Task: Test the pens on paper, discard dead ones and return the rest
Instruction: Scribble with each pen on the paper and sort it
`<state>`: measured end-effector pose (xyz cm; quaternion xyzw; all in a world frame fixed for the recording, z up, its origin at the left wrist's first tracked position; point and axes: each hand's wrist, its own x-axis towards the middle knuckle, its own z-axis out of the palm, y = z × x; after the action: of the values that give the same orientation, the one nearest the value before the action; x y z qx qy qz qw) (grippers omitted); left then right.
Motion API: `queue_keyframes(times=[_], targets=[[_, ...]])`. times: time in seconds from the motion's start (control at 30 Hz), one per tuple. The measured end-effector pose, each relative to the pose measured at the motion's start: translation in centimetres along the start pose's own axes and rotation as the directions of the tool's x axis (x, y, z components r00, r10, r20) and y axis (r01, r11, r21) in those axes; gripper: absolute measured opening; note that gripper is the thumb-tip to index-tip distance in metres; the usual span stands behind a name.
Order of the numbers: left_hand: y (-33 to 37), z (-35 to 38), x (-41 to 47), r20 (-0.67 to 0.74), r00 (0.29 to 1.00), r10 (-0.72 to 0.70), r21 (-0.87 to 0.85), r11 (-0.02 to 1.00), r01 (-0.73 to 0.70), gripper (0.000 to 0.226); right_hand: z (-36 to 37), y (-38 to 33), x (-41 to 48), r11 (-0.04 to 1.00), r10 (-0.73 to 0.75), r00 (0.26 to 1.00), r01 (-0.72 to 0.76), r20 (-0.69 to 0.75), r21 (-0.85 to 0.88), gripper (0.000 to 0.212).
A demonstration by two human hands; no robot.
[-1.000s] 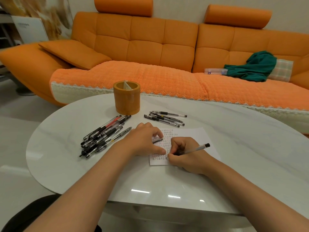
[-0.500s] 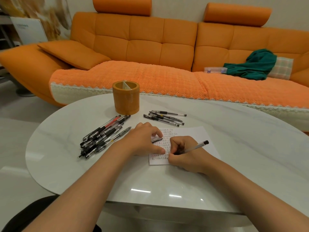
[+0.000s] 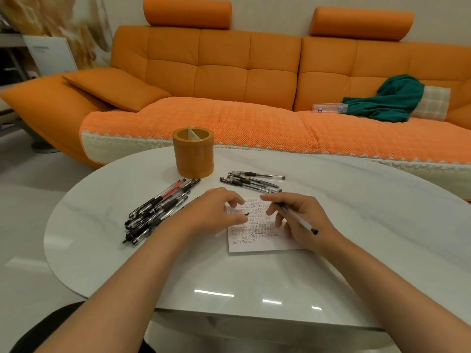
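Reaching in from the bottom edge, two bare forearms cross the glossy white marble table (image 3: 356, 212), which reflects ceiling lights near its front rim. A dark seat (image 3: 51, 324) shows at lower left over pale floor. At centre lies the paper (image 3: 257, 247), lined with rows of small marks. The left hand (image 3: 216, 212) hovers curled over its left edge, thumb and fingers pinching what looks like a pen cap (image 3: 245, 214). The right hand (image 3: 303, 220) grips a pen (image 3: 299, 220) slanting across its loosely spread fingers, forefinger straight. A large pile of pens (image 3: 158, 210) lies centre left, and a smaller group of pens (image 3: 252, 180) just above the paper. Beyond them stands an orange pen holder (image 3: 193, 159) with a white divider. Behind stretches an orange sofa (image 3: 229, 72) carrying a green cloth (image 3: 387, 103) and a clear box (image 3: 330, 108) at upper right.
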<state>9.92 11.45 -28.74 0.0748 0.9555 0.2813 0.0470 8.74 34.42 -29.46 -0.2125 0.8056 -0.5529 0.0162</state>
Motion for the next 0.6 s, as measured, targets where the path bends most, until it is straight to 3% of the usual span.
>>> queue_keyframes(times=[0.07,0.2,0.33,0.4,0.47,0.6], targets=[[0.0,-0.5,-0.1,-0.021,0.999,-0.029,0.040,0.999,0.030,0.046,-0.8,-0.2,0.5,0.999,0.026,0.999,-0.027,0.037,0.038,0.049],[0.1,-0.9,-0.5,-0.039,0.997,-0.071,0.132,0.988,0.075,0.028,-1.3,-1.1,1.1,0.933,0.162,0.983,-0.181,0.085,0.312,0.045],[0.3,-0.5,-0.4,-0.101,0.993,-0.060,0.153,0.985,0.075,0.010,-1.4,-1.7,1.6,0.930,0.168,0.982,-0.189,0.091,0.316,0.043],[0.4,-0.5,-0.3,-0.140,0.988,-0.071,0.129,0.988,0.089,0.007,-1.5,-1.9,1.8,0.970,0.131,0.990,-0.137,0.045,0.199,0.037],[0.4,-0.5,-0.3,-0.176,0.981,-0.079,0.064,0.994,0.092,0.009,-1.7,-1.8,2.1,0.996,0.082,0.996,-0.083,-0.018,-0.035,0.036],[0.5,-0.5,-0.2,-0.236,0.969,-0.080,-0.049,0.996,0.070,0.009,-1.8,-1.0,2.2,0.853,0.010,1.000,-0.018,-0.019,-0.522,0.022]])
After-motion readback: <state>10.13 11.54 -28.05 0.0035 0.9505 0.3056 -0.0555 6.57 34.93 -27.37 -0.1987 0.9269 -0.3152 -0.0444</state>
